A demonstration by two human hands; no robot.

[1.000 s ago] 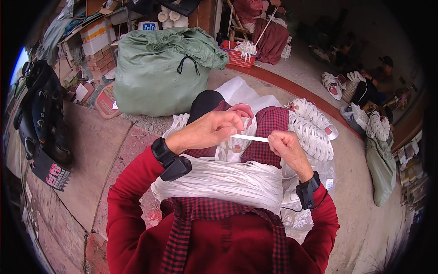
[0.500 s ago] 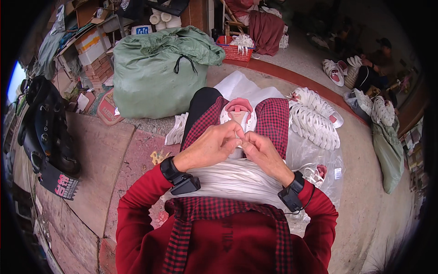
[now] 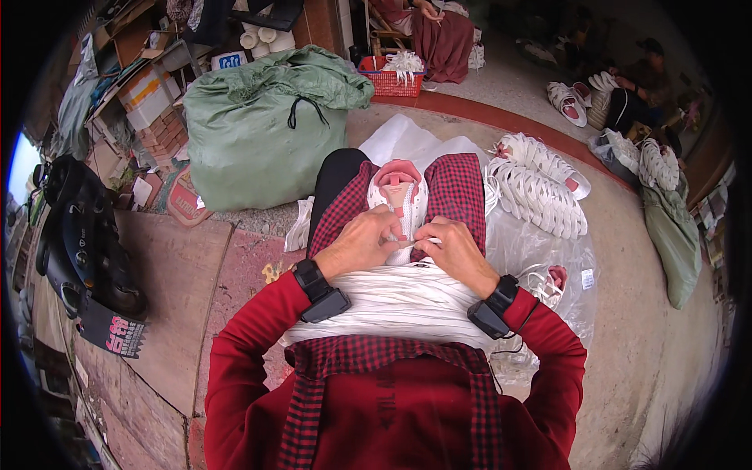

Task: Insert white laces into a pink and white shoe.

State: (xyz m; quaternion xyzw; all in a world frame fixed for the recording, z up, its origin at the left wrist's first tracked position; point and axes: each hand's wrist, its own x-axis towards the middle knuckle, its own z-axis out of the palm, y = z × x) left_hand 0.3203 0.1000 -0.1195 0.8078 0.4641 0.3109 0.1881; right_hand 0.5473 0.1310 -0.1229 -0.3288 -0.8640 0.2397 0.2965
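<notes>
A white shoe with a pink lining (image 3: 400, 196) stands between my knees on a red checked apron. My left hand (image 3: 362, 241) and my right hand (image 3: 454, 249) meet over the shoe's front, both pinching a white shoelace (image 3: 405, 244) at its eyelets. A thick bundle of white laces (image 3: 399, 301) lies across my lap just under my wrists. Each wrist carries a black band with a small box.
A big green sack (image 3: 262, 129) stands ahead on the left. White shoes (image 3: 535, 184) lie in a row on clear plastic to my right. A red basket (image 3: 392, 78) sits further back. A dark scooter (image 3: 78, 243) is parked at the left. Other people sit at the far right.
A second ago my hands were apart, stretching a lace between them above the shoe. They have since come together and dropped onto the shoe's front.
</notes>
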